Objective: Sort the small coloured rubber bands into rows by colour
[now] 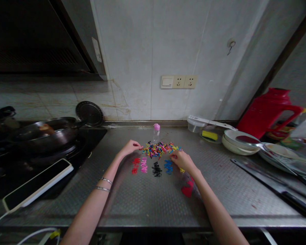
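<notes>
A mixed heap of small coloured elastic bands [158,149] lies on the metal counter. In front of it are separate small piles: red bands [135,166], pink bands [144,165], black bands [157,169], blue bands [168,166] and yellow bands [182,170]. My left hand [131,147] is pinched at the heap's left edge; a reddish bit shows by its fingertips, too small to name. Just above the blue pile, my right hand [182,160] has its fingers pressed together, and what they hold is hidden. Behind the heap stands a clear bottle with a pink cap [156,127].
A phone [38,183] on a white block and a wok [46,132] are at left. At right are stacked bowls [238,146], a yellow sponge [209,135], a red thermos [265,110] and long utensils. A bag with a red heart [187,189] lies under my right forearm.
</notes>
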A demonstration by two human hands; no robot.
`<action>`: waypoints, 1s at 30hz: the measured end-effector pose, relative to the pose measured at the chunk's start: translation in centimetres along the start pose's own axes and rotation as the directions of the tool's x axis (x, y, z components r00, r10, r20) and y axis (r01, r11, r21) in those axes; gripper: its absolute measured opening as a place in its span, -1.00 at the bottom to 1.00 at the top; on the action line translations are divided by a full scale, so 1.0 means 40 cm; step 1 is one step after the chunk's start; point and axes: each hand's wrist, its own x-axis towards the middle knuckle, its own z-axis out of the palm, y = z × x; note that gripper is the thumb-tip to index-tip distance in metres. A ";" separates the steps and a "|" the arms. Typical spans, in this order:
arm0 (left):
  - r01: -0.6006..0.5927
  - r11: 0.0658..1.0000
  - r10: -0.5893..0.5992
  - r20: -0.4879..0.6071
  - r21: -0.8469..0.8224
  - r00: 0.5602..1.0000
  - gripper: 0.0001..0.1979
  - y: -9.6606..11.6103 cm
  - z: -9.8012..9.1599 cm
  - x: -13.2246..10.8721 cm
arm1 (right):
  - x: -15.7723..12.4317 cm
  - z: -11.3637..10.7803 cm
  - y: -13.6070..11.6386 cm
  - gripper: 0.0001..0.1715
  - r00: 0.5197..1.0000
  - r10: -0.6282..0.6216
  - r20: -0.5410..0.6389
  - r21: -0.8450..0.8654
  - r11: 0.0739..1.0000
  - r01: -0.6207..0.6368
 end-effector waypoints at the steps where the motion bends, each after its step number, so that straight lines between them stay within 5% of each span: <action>1: 0.000 1.000 0.000 0.004 0.000 1.000 -0.67 0.000 0.001 0.000 | -0.001 -0.001 0.000 -0.71 1.000 -0.004 -0.002 0.000 1.000 0.004; 30: 0.125 0.992 -0.125 0.011 0.029 0.992 -0.70 -0.013 0.010 0.008 | -0.010 -0.021 -0.007 -0.71 1.000 0.008 0.027 0.006 1.000 -0.008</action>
